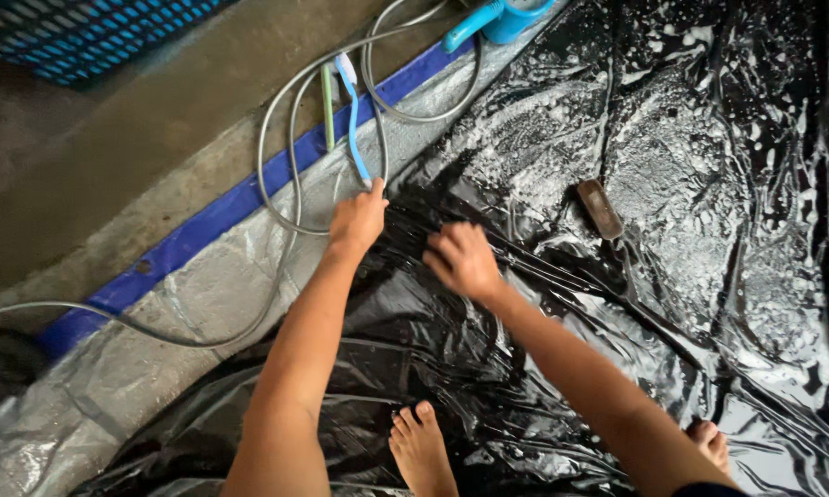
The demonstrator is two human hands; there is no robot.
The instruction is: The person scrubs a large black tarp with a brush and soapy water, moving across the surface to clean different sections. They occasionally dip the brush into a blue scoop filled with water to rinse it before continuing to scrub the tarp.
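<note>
A wet black plastic sheet point(690, 276), covered with white soap foam, lies spread over the ground. My left hand point(357, 219) reaches forward to the sheet's upper edge, its fingertips touching the end of a blue toothbrush-like brush point(353, 120). My right hand point(463, 260) presses on the black sheet with curled fingers, knuckles up. A brown scrubbing brush point(600, 208) rests on the foamy sheet, a little to the right of my right hand. Both my bare feet point(421, 451) stand on the sheet at the bottom.
A grey hose point(276, 138) loops over a silver tarp with a blue border point(203, 230). A green brush point(327, 106) lies beside the blue one. A blue dipper point(497, 20) sits at the top edge. A blue plastic crate point(83, 37) stands on the concrete at top left.
</note>
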